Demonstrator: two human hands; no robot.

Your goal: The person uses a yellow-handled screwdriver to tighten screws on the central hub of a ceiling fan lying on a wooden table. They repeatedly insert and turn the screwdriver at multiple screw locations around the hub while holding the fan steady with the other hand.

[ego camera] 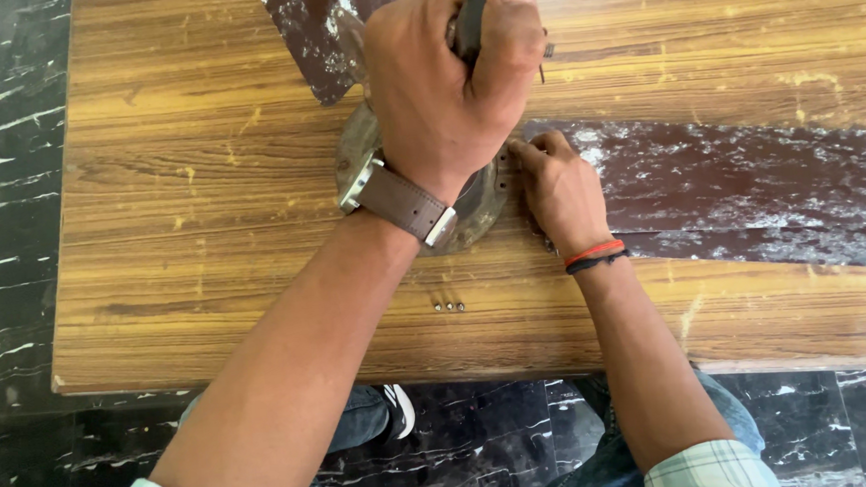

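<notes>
Where the wooden table point(202, 238) edged nearest us at lower centre, three small screws point(448, 307) lay in a row. Above them, at mid-frame, we saw our right hand point(562, 193) pinching at the rim of a round metal hub point(471, 211), though what its fingertips held we could not tell. Our left hand point(448, 82), wearing a brown-strapped watch point(397, 203), was clenched around a dark tool handle point(470, 26) over the hub. Beyond, worn brown blades point(730, 190) fanned outward.

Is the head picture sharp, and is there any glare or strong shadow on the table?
Head view: mostly sharp, with even, soft light. Faint sheen on the wooden table, no hard glare. Soft shadows lie under the left hand and right hand. The nearest sleeves look slightly soft.
</notes>
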